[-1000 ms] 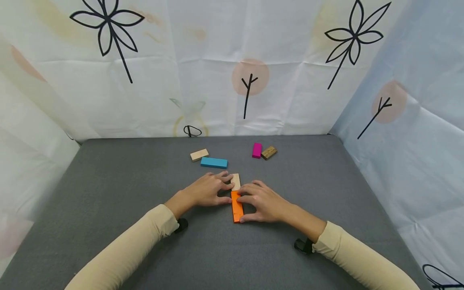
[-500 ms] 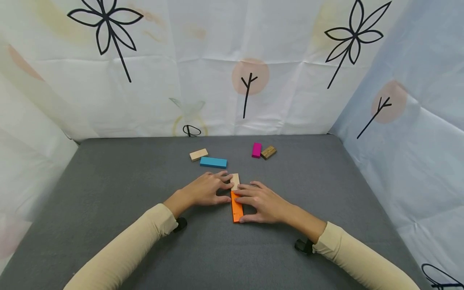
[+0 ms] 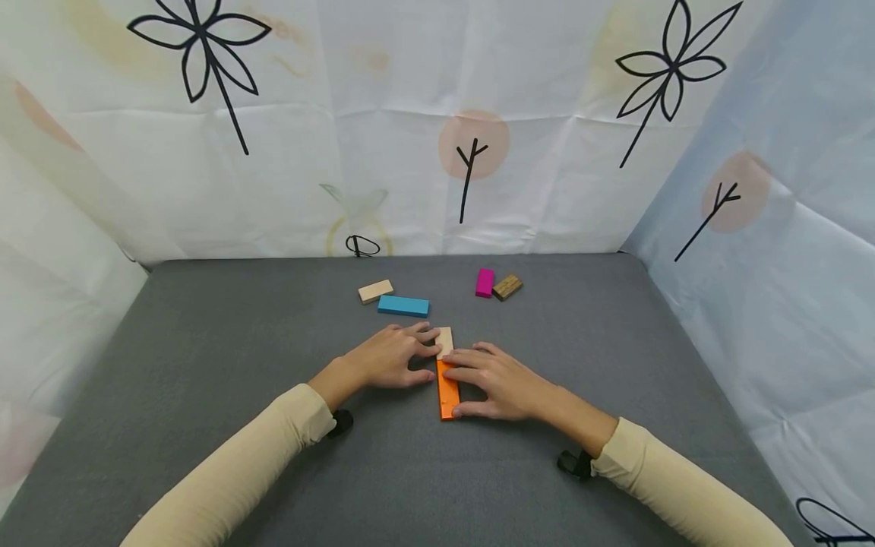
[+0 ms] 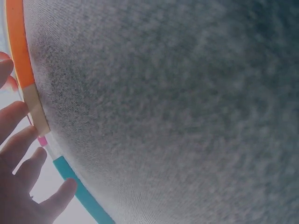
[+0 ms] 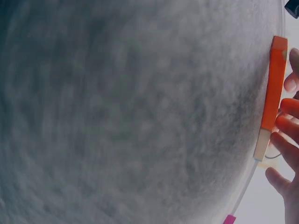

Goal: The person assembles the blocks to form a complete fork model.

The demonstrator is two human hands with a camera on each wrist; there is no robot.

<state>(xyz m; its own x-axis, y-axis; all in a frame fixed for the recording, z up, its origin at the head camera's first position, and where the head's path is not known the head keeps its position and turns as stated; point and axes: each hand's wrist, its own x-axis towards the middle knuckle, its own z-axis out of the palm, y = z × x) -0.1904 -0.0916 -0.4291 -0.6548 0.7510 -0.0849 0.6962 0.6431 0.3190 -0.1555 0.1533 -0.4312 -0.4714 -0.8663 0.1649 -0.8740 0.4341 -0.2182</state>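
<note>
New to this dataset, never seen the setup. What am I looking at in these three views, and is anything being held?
No machine here: a person works with two bare hands. The wide view comes from a camera on the head; the two close, distorted ones come from cameras on each wrist, looking across the grey mat. The left hand and right hand rest on either side of an orange block and a light wooden block lying end to end. Fingers touch them, but nothing is lifted. Farther back lie a blue block, a pale block, a magenta block and a dark brown block. A printed cloth backdrop surrounds the mat.
</note>
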